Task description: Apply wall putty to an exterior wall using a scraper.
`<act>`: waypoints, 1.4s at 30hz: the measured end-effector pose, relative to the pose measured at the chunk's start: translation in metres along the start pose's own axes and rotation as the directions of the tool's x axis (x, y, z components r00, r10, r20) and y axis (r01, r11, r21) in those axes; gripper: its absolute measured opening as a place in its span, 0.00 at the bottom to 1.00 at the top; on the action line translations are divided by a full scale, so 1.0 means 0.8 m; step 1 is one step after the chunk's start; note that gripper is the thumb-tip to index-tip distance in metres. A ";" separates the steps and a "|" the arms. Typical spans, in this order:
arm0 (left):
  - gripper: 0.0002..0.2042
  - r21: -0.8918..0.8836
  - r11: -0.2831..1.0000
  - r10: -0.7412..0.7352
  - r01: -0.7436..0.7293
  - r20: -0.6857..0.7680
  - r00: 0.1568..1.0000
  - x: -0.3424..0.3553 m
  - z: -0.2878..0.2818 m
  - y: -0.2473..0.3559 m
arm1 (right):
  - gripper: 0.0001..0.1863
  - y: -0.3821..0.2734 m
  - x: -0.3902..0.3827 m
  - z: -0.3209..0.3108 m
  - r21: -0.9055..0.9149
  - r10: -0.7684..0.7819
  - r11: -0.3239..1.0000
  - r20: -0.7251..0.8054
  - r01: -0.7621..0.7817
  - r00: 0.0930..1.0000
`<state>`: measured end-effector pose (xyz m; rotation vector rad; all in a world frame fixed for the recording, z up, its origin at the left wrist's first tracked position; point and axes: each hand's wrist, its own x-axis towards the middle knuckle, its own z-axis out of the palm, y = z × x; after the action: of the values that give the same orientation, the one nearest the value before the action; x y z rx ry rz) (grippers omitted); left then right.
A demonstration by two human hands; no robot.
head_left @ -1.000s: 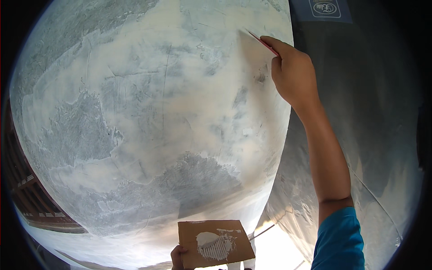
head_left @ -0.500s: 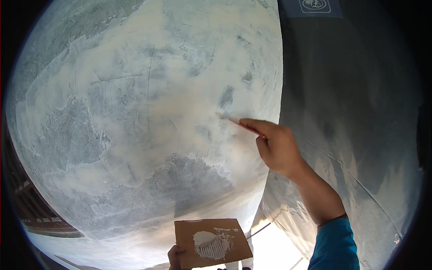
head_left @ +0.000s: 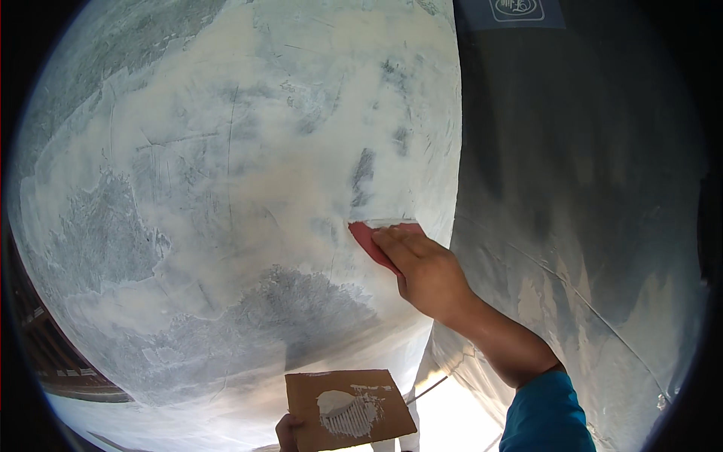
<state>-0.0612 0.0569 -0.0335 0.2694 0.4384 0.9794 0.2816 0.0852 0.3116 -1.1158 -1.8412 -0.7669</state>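
The right hand (head_left: 431,277) is clamped on a red scraper (head_left: 370,244), fingers laid over its face, and the scraper's whitish upper edge lies against the patchy white-and-grey wall (head_left: 279,181), near the wall's right-hand border and just below a dark grey streak. Well apart from it, low in the view, the left hand (head_left: 288,432) grips the left edge of a brown cardboard piece (head_left: 301,392), which carries a ridged smear of white paste (head_left: 346,413). A dark sheet (head_left: 587,173) hangs right of the wall, behind the right arm's blue sleeve (head_left: 547,414).
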 end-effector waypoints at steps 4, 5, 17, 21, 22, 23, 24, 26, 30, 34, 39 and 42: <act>0.30 0.034 0.999 0.037 -0.036 -0.032 0.999 -0.004 -0.012 0.007 | 0.24 0.029 0.045 -0.045 0.168 0.120 0.977 0.076 -0.131 0.990; 0.30 0.045 0.998 0.040 -0.039 -0.034 0.999 -0.001 -0.016 0.008 | 0.23 0.043 0.078 -0.069 0.141 0.142 0.981 -0.040 -0.135 0.989; 0.30 0.104 0.994 0.044 -0.037 -0.070 0.997 0.021 -0.050 -0.010 | 0.21 0.104 0.161 -0.114 -0.010 0.307 0.951 -0.110 -0.310 0.945; 0.30 -0.036 0.999 -0.005 0.007 0.032 0.999 0.013 -0.015 -0.010 | 0.23 0.068 0.042 -0.063 0.066 0.156 0.984 0.142 -0.167 0.978; 0.30 -0.062 0.998 -0.019 0.022 0.062 0.998 0.013 -0.008 -0.005 | 0.23 0.067 0.035 -0.065 0.059 0.182 0.977 0.249 -0.203 0.951; 0.30 -0.055 0.998 -0.028 0.031 0.065 0.997 0.014 -0.002 -0.003 | 0.22 0.073 0.045 -0.077 0.112 0.181 0.973 0.161 -0.200 0.970; 0.30 -0.046 0.998 -0.029 0.032 0.066 0.997 0.014 0.002 0.000 | 0.22 0.079 0.068 -0.096 0.102 0.190 0.975 0.066 -0.196 0.980; 0.30 -0.034 0.999 -0.030 0.033 0.071 0.997 0.019 0.011 -0.002 | 0.20 0.092 0.133 -0.141 -0.009 0.269 0.962 -0.124 -0.272 0.955; 0.30 -0.022 0.998 -0.057 0.059 0.066 0.996 0.034 0.023 -0.021 | 0.18 0.172 0.232 -0.162 -0.299 0.007 0.947 -0.351 -0.119 0.936; 0.30 -0.011 1.000 -0.007 0.007 0.052 0.999 0.018 0.037 -0.021 | 0.18 0.126 0.186 -0.136 -0.066 0.178 0.978 -0.229 -0.198 0.957; 0.30 0.019 0.999 -0.033 0.032 0.046 0.998 0.021 0.105 -0.040 | 0.29 0.080 -0.028 -0.011 -0.011 0.138 0.990 -0.044 -0.139 0.989; 0.31 0.066 0.996 -0.064 0.062 0.040 0.997 0.020 0.143 -0.045 | 0.27 0.050 -0.112 0.020 0.027 0.140 0.989 0.109 -0.143 0.984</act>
<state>0.0273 0.0488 0.0489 0.3324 0.4385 0.8974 0.3361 0.0794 0.2285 -1.2713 -1.8332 -0.6010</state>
